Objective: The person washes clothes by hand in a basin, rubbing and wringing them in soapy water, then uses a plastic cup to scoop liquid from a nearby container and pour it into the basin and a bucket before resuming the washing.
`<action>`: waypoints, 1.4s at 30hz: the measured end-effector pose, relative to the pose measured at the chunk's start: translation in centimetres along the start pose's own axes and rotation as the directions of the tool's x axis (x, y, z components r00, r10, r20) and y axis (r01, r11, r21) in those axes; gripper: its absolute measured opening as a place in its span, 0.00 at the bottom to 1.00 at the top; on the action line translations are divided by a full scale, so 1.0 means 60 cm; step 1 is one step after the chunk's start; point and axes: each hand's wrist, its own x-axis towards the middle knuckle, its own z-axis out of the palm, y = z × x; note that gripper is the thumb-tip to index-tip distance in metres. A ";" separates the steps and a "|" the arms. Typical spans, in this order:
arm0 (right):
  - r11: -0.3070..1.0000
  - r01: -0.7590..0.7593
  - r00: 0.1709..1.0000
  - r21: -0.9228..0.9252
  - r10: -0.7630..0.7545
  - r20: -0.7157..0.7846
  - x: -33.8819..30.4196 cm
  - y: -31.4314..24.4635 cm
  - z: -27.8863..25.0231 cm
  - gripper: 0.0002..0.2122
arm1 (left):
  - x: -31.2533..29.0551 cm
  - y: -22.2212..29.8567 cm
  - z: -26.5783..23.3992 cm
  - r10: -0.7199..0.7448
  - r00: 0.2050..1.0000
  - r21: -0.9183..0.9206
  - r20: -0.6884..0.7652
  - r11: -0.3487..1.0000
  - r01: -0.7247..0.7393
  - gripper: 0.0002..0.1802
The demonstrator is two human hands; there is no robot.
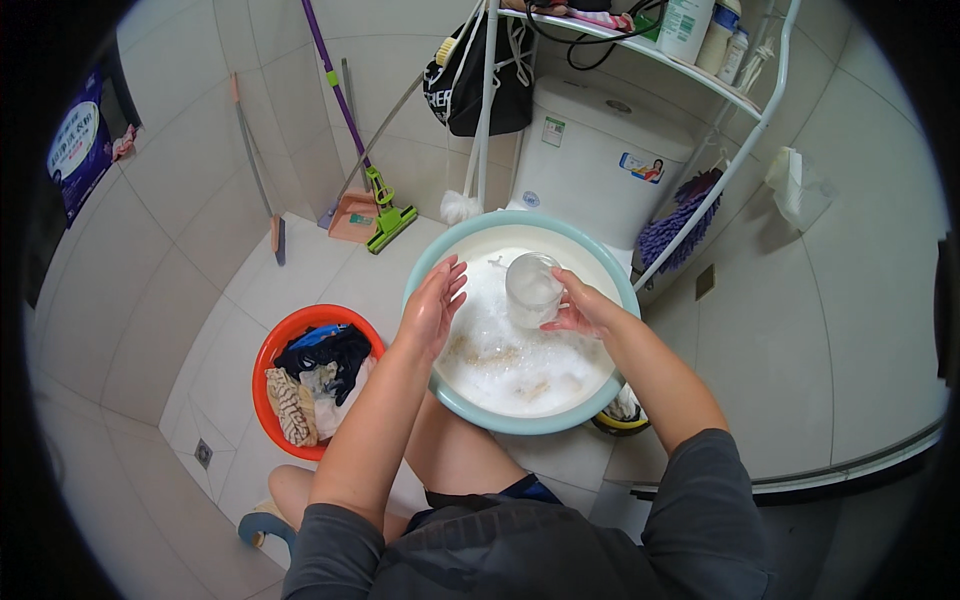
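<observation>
A large round basin with a pale blue-green rim (520, 424) is in front of me, full of white suds (490, 350). Over the suds, my right hand (583, 305) grips a clear round cup (534, 285) by its right side. What the cup holds, if anything, I cannot make out. My left hand (432, 305) hovers above the basin's left part, fingers stretched out and holding nothing. Some beige-looking patches show through the foam; whether they are cloth is unclear.
To the left, an orange-red tub (262, 400) holds crumpled clothes (340, 355). Behind the basin stand a toilet (590, 150) and a white rack (690, 70) with bottles. A green squeegee mop (388, 215), a dustpan (353, 218) and a broom (277, 240) lean at the back left.
</observation>
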 end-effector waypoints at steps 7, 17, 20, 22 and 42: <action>0.996 0.036 0.999 0.085 -0.038 0.028 -0.002 0.006 0.002 0.30 | -0.004 -0.003 -0.005 -0.020 1.000 0.021 -0.007 1.000 0.021 0.23; 0.613 0.398 0.825 -0.682 -0.564 -0.025 -0.018 -0.014 0.003 0.30 | -0.015 -0.011 -0.010 -0.030 1.000 0.030 -0.002 0.999 0.030 0.23; 0.472 0.414 0.727 -0.778 -0.686 -0.029 -0.027 -0.025 0.022 0.34 | -0.021 -0.010 -0.018 -0.033 0.999 0.036 -0.015 0.999 0.033 0.23; 0.392 0.388 0.684 -0.834 -0.729 -0.024 -0.028 -0.027 0.009 0.35 | -0.024 -0.010 -0.017 -0.033 0.999 0.042 -0.011 0.999 0.034 0.24; -0.144 0.336 0.280 -0.931 -0.928 0.245 -0.067 -0.088 -0.001 0.36 | -0.042 0.004 -0.023 -0.009 1.000 0.029 -0.003 1.000 0.009 0.24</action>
